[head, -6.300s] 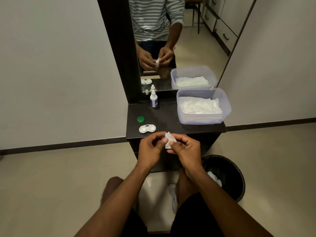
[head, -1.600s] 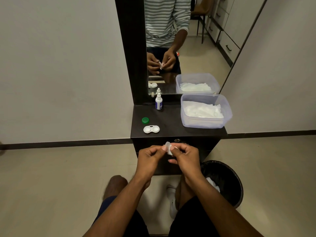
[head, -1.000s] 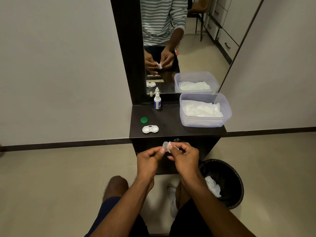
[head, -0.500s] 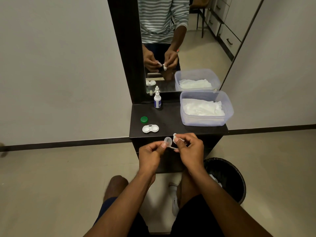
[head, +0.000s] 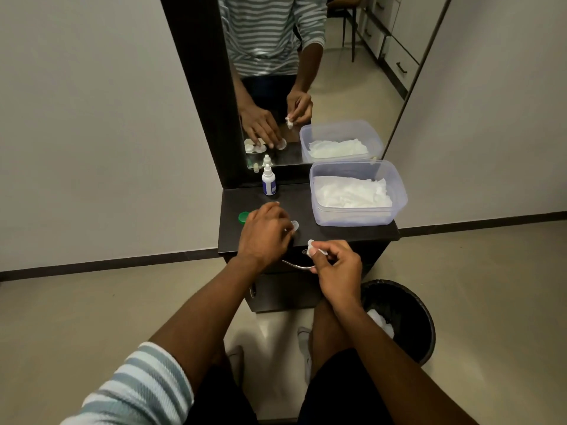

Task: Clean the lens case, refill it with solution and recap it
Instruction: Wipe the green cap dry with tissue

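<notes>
The cap [head: 294, 224] by the left hand [head: 264, 233] is clear white, the wad of tissue [head: 312, 244] pinched in the right hand [head: 336, 265] is white, and the other cap [head: 243, 216] on the tabletop [head: 346, 233] is bright green. The tabletop is very dark brown, the dropper bottle [head: 269, 181] is white with a blue label, and the box [head: 359, 214] is clear with a faint bluish tint, full of white tissues [head: 352, 193]. The sleeve [head: 138, 391] has grey-blue and white stripes, the bin [head: 408, 308] is black, the wall [head: 92, 118] is off-white and the floor [head: 92, 317] is beige.
</notes>
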